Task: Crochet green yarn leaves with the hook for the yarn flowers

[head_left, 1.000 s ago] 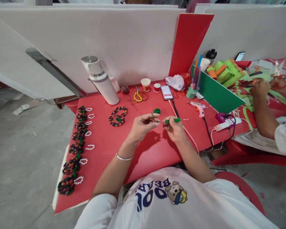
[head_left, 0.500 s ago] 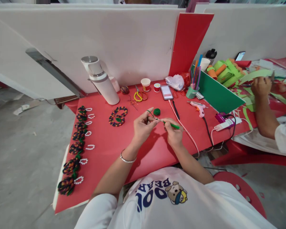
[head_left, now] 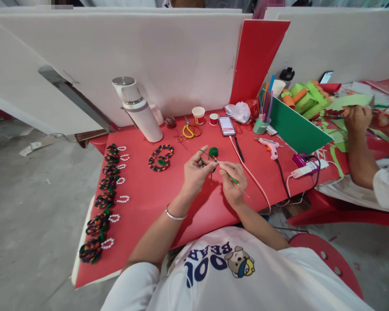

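Note:
My left hand (head_left: 196,170) is closed with green yarn (head_left: 202,161) wound over its raised finger and running between its fingers. In my right hand (head_left: 232,181) sits a crochet hook (head_left: 234,180) with a green handle; its metal shaft points left to the fingertips of my left hand, where a small dark green piece hangs. Just behind the hands lies a ball of green yarn (head_left: 213,152). To their left a multicoloured braided ring (head_left: 161,158) with a green leaf-like part rests on the red table (head_left: 142,203).
Knitted bundles (head_left: 104,199) with bead loops line the table's left edge. A white flask (head_left: 142,116), yellow-handled scissors (head_left: 188,130), a paper cup (head_left: 198,115) and a phone (head_left: 227,125) stand or lie behind. At right are a pink glue gun (head_left: 269,147), cables and a co-worker's hand (head_left: 358,119).
My right hand has turned, so the hook's handle now slants down to the right. A small dark green piece now shows hanging below the fingertips. The co-worker's hands have shifted slightly.

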